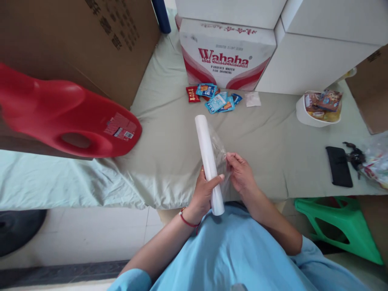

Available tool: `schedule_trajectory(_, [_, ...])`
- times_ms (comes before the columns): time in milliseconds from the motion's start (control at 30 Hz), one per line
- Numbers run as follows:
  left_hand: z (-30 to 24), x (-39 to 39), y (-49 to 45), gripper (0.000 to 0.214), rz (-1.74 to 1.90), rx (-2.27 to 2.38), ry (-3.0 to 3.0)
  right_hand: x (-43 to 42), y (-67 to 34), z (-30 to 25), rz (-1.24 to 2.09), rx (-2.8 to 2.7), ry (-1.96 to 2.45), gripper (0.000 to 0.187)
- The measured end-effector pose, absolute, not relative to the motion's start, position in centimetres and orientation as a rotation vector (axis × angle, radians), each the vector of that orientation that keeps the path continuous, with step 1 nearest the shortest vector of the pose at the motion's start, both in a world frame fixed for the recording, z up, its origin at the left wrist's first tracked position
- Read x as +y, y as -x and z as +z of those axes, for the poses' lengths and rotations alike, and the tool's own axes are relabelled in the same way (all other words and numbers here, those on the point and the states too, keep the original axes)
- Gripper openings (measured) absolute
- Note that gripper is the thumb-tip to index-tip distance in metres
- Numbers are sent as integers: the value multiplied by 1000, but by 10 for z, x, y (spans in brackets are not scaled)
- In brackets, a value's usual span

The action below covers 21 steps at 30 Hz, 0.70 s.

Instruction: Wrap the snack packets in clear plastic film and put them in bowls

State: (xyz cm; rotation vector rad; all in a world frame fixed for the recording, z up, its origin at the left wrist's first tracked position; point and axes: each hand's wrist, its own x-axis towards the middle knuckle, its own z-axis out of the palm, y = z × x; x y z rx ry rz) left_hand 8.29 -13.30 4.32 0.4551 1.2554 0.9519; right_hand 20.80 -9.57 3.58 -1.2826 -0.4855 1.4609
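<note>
Head view: the left hand is clenched around the lower half of the white roll, over the near edge of the cloth-covered table. The right hand pinches the clear film beside it. Advisable: steady roll, even pull.

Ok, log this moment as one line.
left hand: grips white roll | right hand: pinches clear film beside it | cloth ahead: snack packets, white bowl, black case

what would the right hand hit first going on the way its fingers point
The right hand pinches the clear film; just beyond it, probably the white roll in the left hand, though depth is unclear.
</note>
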Motion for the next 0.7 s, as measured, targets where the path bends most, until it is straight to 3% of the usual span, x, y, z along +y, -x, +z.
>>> schedule_trajectory(200, [39, -136, -74, 67, 1050, 1194, -450, -100, -209, 35, 1233, -709, 1373, 48])
schedule_trajectory(367, [38, -130, -60, 49, 1034, 1001, -324, -103, -223, 51, 830, -1267, 1660, 39])
schedule_trajectory(500, [36, -122, -54, 46, 916, 861, -160, -100, -232, 77, 723, -1620, 1607, 32])
schedule_trajectory(700, [36, -116, -67, 56, 837, 1043, -295, -108, -243, 114, 560, -1881, 1467, 26])
